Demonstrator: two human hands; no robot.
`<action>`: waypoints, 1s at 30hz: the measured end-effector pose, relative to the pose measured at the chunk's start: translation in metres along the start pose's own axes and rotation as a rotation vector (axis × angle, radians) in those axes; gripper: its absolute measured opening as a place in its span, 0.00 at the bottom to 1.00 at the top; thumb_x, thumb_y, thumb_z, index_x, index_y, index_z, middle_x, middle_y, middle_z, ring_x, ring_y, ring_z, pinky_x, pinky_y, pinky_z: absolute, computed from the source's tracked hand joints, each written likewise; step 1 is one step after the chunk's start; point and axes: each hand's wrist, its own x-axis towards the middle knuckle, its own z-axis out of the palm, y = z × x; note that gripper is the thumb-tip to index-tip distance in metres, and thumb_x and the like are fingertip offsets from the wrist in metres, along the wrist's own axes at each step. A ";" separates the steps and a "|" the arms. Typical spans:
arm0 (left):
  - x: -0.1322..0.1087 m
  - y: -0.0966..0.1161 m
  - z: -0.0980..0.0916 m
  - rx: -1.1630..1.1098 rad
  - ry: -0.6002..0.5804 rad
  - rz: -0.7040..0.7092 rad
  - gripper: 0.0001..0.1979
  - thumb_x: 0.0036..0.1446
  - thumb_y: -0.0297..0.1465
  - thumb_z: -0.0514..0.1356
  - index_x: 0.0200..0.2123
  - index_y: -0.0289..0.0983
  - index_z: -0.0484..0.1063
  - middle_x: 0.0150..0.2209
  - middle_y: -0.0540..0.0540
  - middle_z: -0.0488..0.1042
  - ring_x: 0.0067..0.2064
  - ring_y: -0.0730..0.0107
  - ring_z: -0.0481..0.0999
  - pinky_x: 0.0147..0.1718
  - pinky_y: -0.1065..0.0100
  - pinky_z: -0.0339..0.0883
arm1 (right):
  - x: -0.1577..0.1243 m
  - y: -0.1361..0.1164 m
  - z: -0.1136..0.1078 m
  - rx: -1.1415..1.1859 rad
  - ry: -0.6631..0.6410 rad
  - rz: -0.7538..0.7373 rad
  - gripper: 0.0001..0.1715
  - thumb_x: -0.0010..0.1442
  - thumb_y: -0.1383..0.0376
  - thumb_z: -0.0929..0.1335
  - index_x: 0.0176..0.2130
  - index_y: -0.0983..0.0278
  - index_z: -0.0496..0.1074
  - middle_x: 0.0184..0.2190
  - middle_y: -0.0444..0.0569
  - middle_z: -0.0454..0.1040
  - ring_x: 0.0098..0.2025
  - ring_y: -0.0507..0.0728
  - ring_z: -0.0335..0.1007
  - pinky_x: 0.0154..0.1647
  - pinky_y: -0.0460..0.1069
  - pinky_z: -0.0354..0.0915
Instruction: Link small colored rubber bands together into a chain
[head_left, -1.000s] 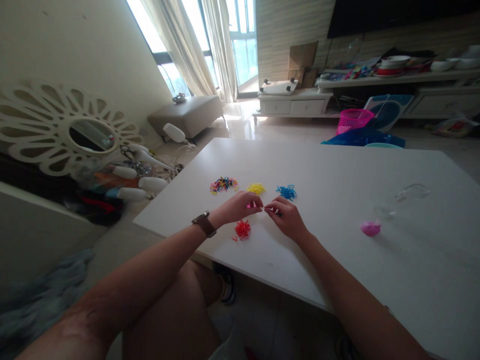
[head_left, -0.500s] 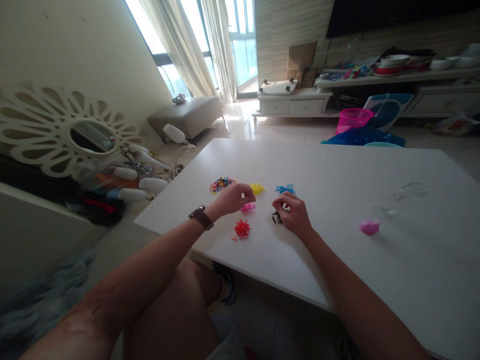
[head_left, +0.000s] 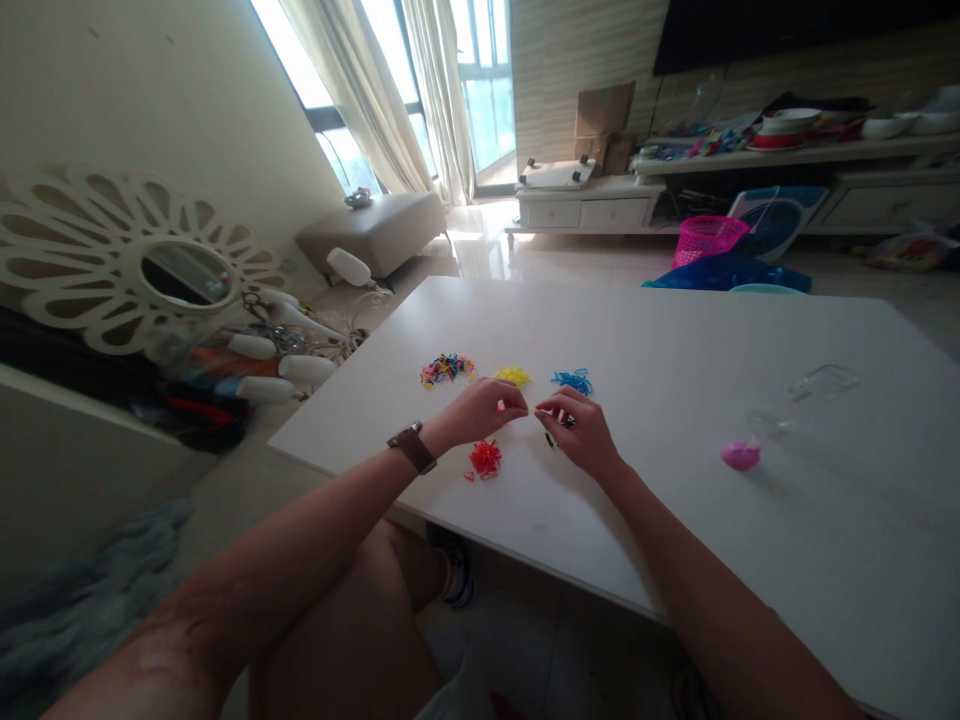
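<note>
White table point(head_left: 675, 380), left hand point(head_left: 484, 408) nearer right hand point(head_left: 583, 428) again, right grip pinching yellow bit point(head_left: 534, 410), left's unclear

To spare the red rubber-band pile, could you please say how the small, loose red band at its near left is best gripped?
Perhaps pinch the red band by its outer edge from the near left: it lies just outside the red pile.

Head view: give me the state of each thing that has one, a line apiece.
Left hand, pinched; too small to tell if gripping.
Right hand, pinched at a tiny yellow piece.
Red pile, loose, pieces straying below.
Multicoloured pile, loose, spread.
Yellow pile, loosely heaped.
Blue pile, loosely heaped.
Pink pile, mostly hidden.
Black pieces, partly hidden.
Curtains, part open.
Drawers, shut.
Screen, dark.
</note>
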 end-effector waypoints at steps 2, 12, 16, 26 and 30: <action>0.000 -0.001 0.000 -0.013 0.000 0.001 0.07 0.61 0.30 0.63 0.32 0.36 0.80 0.30 0.47 0.79 0.32 0.71 0.75 0.36 0.70 0.65 | 0.000 0.001 0.000 0.004 -0.003 -0.010 0.05 0.64 0.65 0.69 0.34 0.61 0.74 0.33 0.46 0.70 0.31 0.52 0.68 0.29 0.47 0.66; 0.000 -0.017 -0.011 0.042 0.059 -0.069 0.05 0.56 0.27 0.64 0.29 0.37 0.80 0.31 0.47 0.80 0.33 0.70 0.76 0.37 0.70 0.67 | 0.000 0.005 -0.004 -0.047 0.054 0.023 0.07 0.63 0.68 0.68 0.31 0.61 0.72 0.31 0.45 0.70 0.31 0.52 0.68 0.30 0.47 0.64; -0.001 -0.027 -0.018 0.010 0.077 -0.086 0.04 0.55 0.27 0.65 0.28 0.36 0.79 0.31 0.47 0.80 0.33 0.70 0.77 0.37 0.70 0.68 | 0.002 0.005 -0.006 -0.066 0.094 0.041 0.08 0.62 0.69 0.68 0.30 0.62 0.71 0.31 0.45 0.69 0.31 0.52 0.68 0.29 0.47 0.62; 0.000 -0.025 -0.018 -0.007 0.067 -0.079 0.04 0.55 0.27 0.65 0.28 0.36 0.80 0.31 0.47 0.80 0.33 0.70 0.77 0.37 0.70 0.67 | 0.004 0.002 -0.007 -0.091 0.215 0.077 0.09 0.60 0.70 0.67 0.28 0.61 0.70 0.29 0.44 0.69 0.31 0.53 0.66 0.31 0.49 0.62; 0.001 -0.016 -0.010 0.011 0.041 -0.062 0.05 0.56 0.27 0.65 0.28 0.36 0.80 0.30 0.47 0.80 0.32 0.70 0.76 0.36 0.70 0.66 | 0.002 -0.001 -0.003 -0.063 0.199 0.093 0.08 0.61 0.69 0.68 0.28 0.61 0.71 0.29 0.44 0.70 0.30 0.52 0.66 0.30 0.48 0.63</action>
